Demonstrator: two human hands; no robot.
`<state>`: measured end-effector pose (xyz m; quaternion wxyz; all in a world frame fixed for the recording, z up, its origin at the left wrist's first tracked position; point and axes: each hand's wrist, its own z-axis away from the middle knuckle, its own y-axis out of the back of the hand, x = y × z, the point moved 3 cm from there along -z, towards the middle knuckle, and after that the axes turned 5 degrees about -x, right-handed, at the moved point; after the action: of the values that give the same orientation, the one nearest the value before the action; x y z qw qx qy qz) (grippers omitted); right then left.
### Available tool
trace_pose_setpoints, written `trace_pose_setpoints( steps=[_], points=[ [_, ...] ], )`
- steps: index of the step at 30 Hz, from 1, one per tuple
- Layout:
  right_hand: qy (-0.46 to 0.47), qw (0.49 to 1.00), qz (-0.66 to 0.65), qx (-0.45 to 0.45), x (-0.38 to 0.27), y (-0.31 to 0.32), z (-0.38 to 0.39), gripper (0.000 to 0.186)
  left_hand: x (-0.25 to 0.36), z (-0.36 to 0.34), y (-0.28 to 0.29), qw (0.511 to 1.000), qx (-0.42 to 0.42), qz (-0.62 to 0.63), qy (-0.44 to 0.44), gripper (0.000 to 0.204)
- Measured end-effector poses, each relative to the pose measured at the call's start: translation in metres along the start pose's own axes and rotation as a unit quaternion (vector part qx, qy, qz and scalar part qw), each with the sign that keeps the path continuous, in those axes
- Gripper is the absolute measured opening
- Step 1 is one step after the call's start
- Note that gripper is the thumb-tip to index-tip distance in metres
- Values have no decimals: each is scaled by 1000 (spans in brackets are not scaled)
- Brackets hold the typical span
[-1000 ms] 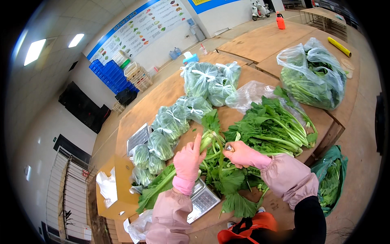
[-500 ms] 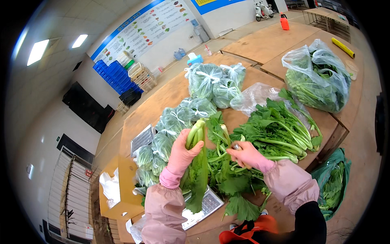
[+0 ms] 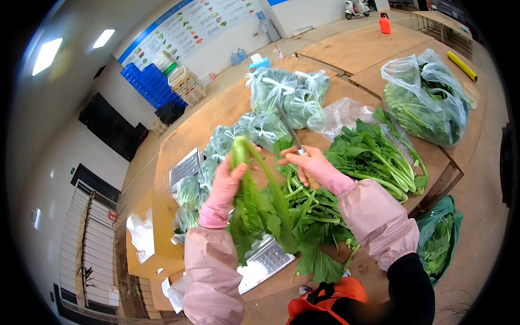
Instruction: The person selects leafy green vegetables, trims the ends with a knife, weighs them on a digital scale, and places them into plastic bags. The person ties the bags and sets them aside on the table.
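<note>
My left hand [image 3: 223,186] is closed around a bunch of leafy greens [image 3: 250,208], its pale stalk ends up and its leaves hanging, partly blurred. To the right of it, my right hand [image 3: 310,165] grips a knife [image 3: 289,127] by its wooden handle, the blade pointing up and away. Blade and greens are apart. Below my right hand lies a pile of loose leafy greens [image 3: 317,216]. A larger heap of long-stalked greens [image 3: 374,162] rests on clear plastic to the right. Tied bags of greens [image 3: 268,127] stand beyond my hands.
A scale with a keypad [image 3: 271,262] sits at the near table edge, beside a cardboard box [image 3: 143,246] with white bags. At the right are a big open bag of greens [image 3: 425,103], a yellow roll [image 3: 462,66] and a green sack [image 3: 440,238] below. An orange spray bottle [image 3: 384,23] stands far back.
My left hand has moved left and slightly up, and the greens in it swing and spread. My right hand has risen, turning the knife so its blade shows upward.
</note>
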<state>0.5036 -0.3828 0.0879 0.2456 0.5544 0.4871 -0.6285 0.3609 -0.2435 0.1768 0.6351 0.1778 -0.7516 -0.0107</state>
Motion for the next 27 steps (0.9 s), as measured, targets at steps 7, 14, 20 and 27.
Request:
trace_pose_setpoints(
  steps=[7,14,20,27],
  points=[
    [-103,798,589,-74,116,45,18,35,59,54,65,986,138,-75,-56,67],
    [102,629,753,-161,169,57,-1,13,51,84,58,861,83,-498,62,51],
    [86,600,789,-98,134,49,-48,15,-58,95,71,712,-48,-699,47,52],
    [93,618,777,-78,114,62,-10,24,-215,81,88,682,-98,-714,125,54]
  ],
)
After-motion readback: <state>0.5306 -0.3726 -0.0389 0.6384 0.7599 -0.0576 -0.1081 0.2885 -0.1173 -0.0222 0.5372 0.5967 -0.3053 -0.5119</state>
